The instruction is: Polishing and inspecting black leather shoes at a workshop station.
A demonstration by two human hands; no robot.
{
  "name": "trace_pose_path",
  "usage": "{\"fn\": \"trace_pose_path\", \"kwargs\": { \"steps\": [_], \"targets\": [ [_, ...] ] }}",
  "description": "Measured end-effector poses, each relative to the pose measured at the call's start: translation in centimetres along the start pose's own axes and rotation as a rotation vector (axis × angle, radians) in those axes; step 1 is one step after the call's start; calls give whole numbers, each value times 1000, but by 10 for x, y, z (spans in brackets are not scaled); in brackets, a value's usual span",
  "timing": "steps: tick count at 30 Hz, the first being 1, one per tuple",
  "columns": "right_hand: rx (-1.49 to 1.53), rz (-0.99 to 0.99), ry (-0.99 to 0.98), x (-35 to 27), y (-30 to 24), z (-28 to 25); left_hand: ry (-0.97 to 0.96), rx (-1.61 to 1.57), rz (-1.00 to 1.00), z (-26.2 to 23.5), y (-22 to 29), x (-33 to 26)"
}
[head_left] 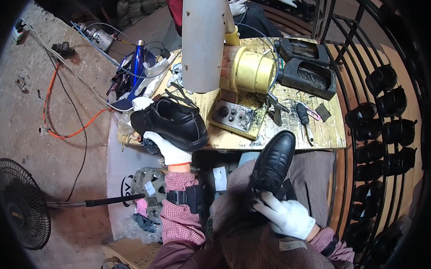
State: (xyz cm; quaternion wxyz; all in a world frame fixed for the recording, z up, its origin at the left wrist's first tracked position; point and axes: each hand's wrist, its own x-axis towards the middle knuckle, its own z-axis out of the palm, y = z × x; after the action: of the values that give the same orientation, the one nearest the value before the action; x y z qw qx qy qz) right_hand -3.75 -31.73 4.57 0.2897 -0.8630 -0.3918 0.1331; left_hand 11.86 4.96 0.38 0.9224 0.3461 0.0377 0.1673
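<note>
A white glove covers my left hand, which grips a black leather shoe from below and behind at the left front edge of the workbench. The shoe's opening faces up, and most of my left fingers are hidden beneath it. On my lap lies a second black shoe, its toe pointing away toward the bench. My right hand, also in a white glove, holds this shoe near its opening, with fingers reaching onto the upper. Its heel end is dark and hard to make out.
The stained wooden workbench carries a yellow heat-gun-like machine, a control box, black metal frames and a pink-handled cutter. A rack of black shoes stands right. A fan is at left. Another person's gloved hand shows beyond.
</note>
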Motion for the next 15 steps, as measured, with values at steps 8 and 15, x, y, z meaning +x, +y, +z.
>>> {"fn": "trace_pose_path", "kwargs": {
  "steps": [8,15],
  "targets": [
    [-113,24,-151,12,6,19,80,24,-35,4,1,-54],
    [495,59,417,-41,6,-46,199,-72,-111,35,-4,-27]
  ]
}}
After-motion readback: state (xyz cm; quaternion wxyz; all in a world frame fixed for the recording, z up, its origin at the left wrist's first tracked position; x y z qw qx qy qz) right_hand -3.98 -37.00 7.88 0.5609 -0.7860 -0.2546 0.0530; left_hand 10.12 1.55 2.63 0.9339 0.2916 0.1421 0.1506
